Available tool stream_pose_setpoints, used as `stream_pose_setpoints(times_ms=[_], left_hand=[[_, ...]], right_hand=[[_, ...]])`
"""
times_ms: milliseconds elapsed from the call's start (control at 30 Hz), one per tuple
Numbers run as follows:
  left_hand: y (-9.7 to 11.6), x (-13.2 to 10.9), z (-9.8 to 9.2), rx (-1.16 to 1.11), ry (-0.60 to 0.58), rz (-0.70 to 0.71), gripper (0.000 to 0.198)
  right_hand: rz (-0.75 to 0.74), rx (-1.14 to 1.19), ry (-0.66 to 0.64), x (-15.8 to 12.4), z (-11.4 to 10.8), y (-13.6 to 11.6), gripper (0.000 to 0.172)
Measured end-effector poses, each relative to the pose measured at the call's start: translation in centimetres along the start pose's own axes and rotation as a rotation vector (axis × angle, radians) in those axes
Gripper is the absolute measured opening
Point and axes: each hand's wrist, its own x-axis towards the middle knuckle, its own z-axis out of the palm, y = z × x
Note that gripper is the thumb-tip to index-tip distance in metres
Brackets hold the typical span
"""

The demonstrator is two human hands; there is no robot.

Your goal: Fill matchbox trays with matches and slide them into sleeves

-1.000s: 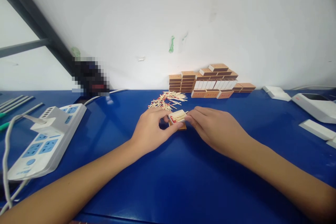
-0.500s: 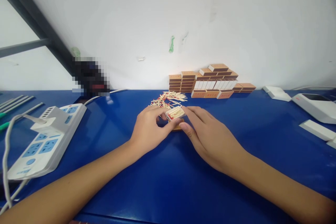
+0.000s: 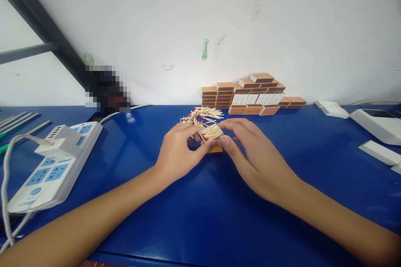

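Left hand (image 3: 177, 150) has thumb and fingers clamped on a little white tray (image 3: 217, 137) of matches (image 3: 210, 132), over a brown sleeve (image 3: 216, 149) on the blue table (image 3: 188, 217); can't tell if it's resting there; right hand (image 3: 263, 158) is at the tray's right end, thumb and fingers apart, contact unclear; a bump from those fingertips could probably tip sticks out; too tight a left squeeze might buckle the thin wall; the loose pile (image 3: 205, 113) just beyond could get scattered by stray left fingers.
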Motion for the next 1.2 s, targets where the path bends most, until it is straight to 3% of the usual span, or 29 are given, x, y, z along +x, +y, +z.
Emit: stream_pose_setpoints(times_ms=[133, 333, 767, 1200], left_hand=[[0.0, 0.0, -0.1, 0.004, -0.006, 0.008, 0.024], [0.0, -0.2, -0.1, 0.023, 0.001, 0.120, 0.023], [-0.5, -0.5, 0.2, 0.048, -0.072, 0.235, 0.029], [-0.5, -0.4, 0.1, 0.040, -0.150, 0.212, 0.031]], right_hand=[[-0.044, -0.025, 0.029, 0.3, 0.0, 0.3, 0.031], [0.026, 0.023, 0.036, 1.2, -0.5, 1.8, 0.009], [-0.146, 0.007, -0.188, 1.4, -0.8, 3.3, 0.007], [-0.172, 0.006, -0.158, 1.1, -0.6, 2.6, 0.013]])
